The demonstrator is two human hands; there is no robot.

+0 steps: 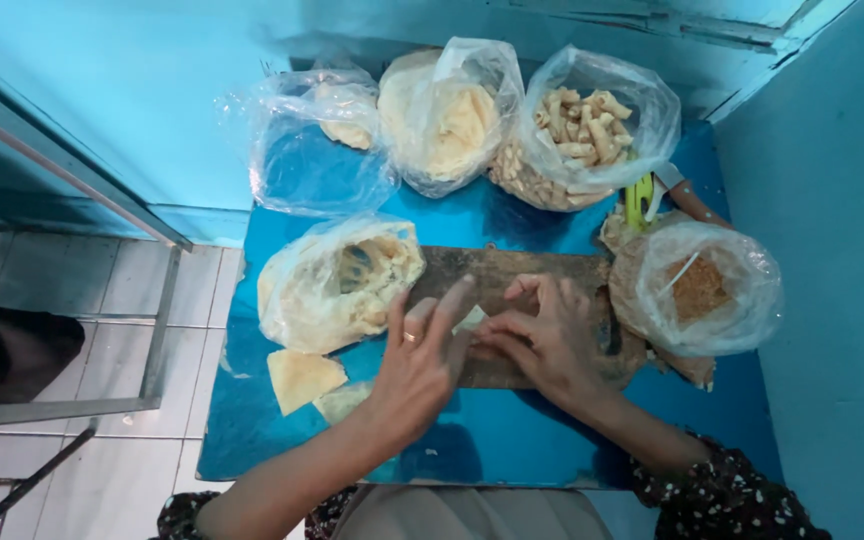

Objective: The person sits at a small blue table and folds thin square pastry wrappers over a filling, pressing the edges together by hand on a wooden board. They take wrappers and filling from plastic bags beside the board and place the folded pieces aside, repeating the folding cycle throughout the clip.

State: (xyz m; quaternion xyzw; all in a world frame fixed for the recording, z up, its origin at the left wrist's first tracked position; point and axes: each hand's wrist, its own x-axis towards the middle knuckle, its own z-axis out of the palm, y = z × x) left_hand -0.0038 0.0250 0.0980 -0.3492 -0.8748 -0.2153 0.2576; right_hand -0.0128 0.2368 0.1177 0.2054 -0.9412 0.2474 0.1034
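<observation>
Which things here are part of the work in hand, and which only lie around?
In use: left hand, right hand, pale wrapper piece, wooden board.
Lying about: bag of rolled snacks, bag of brown crumbs, triangular wrapper, green tool.

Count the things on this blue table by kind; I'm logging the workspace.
Clear plastic bags of food: 5
Loose pale triangular wrapper sheets: 2
Worn brown wooden cutting board: 1
Green-handled tool: 1
Total: 9
Both the left hand and right hand rest on the board.
</observation>
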